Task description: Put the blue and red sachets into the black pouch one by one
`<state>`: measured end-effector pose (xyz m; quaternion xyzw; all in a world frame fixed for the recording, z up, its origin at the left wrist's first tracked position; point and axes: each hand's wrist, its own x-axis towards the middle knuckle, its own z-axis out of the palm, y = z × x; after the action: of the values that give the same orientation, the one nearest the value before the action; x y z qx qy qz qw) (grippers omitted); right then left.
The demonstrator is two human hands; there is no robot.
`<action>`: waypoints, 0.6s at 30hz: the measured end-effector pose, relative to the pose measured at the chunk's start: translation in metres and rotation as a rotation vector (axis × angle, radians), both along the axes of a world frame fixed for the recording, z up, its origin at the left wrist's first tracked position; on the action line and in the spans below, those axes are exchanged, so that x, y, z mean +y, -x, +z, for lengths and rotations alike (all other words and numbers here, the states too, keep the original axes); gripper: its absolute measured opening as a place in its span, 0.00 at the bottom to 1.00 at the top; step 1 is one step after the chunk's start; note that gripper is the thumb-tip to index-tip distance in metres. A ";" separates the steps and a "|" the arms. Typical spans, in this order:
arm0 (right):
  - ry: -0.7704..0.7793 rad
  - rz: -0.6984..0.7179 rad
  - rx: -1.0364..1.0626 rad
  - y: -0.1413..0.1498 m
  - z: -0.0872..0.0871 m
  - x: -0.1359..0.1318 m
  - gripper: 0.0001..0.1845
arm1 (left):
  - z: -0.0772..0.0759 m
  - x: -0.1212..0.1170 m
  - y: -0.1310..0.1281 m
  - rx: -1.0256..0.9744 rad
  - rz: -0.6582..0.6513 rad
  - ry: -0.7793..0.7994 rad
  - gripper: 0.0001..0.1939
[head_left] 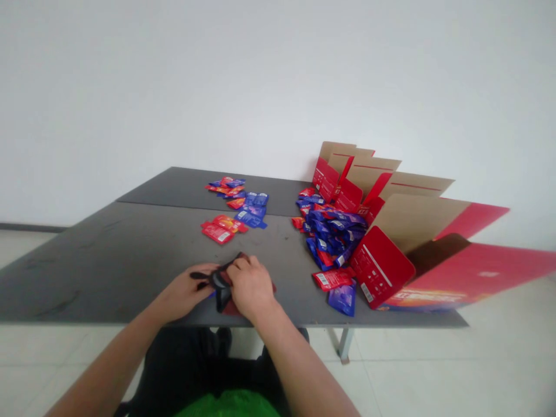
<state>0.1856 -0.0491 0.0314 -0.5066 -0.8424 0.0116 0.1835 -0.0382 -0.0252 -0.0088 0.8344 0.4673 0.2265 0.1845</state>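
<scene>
Near the front edge of the dark grey table, both my hands are together at a black object with a loop-like end (222, 289) and a dark reddish-brown part (231, 307). My right hand (253, 288) is closed over it from the right, fingers curled on top. From the left, my left hand (191, 292) presses in with bent fingers, and black prongs lie across them. A small bit of blue shows below its fingertips. What exactly the left fingers grip is hidden. Beyond the hands lie red packets (220, 230) and blue packets (251, 215).
Several open red cardboard boxes (382, 272) stand in a row along the table's right side, flaps up. A heap of blue and red packets (332, 231) lies against them. More packets (226, 186) lie farther back on the table (108, 255). A white wall rises behind.
</scene>
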 end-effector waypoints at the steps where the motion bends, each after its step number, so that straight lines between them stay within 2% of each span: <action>1: 0.028 -0.038 -0.012 -0.008 -0.006 0.007 0.11 | 0.002 0.000 -0.001 0.006 -0.027 0.019 0.16; 4: 0.129 -0.254 -0.035 -0.048 -0.010 0.030 0.13 | 0.010 0.000 -0.003 -0.005 -0.098 0.053 0.18; 6: 0.169 -0.371 -0.043 -0.067 0.001 0.037 0.13 | 0.013 0.000 -0.004 -0.024 -0.118 0.050 0.17; 8: 0.124 -0.409 -0.008 -0.068 0.014 0.033 0.13 | 0.012 0.001 -0.002 -0.026 -0.120 0.036 0.17; 11: -0.008 -0.272 0.059 -0.037 0.023 0.012 0.12 | 0.003 0.002 0.001 -0.014 -0.118 0.016 0.15; 13: -0.020 -0.097 0.045 -0.012 0.017 0.001 0.11 | -0.002 0.002 0.003 -0.023 -0.057 -0.002 0.13; 15: 0.019 0.008 0.009 0.000 0.005 0.000 0.11 | -0.003 0.001 0.002 -0.024 -0.009 -0.008 0.13; 16: 0.043 0.006 -0.004 -0.003 0.000 0.003 0.12 | -0.002 0.001 0.001 -0.018 -0.013 -0.002 0.13; 18: 0.091 -0.095 -0.017 -0.021 -0.008 0.017 0.12 | 0.003 0.000 -0.001 -0.002 -0.065 0.027 0.15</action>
<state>0.2061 -0.0320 0.0235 -0.5541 -0.8173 0.0370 0.1535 -0.0372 -0.0253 -0.0059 0.8463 0.4429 0.2151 0.2033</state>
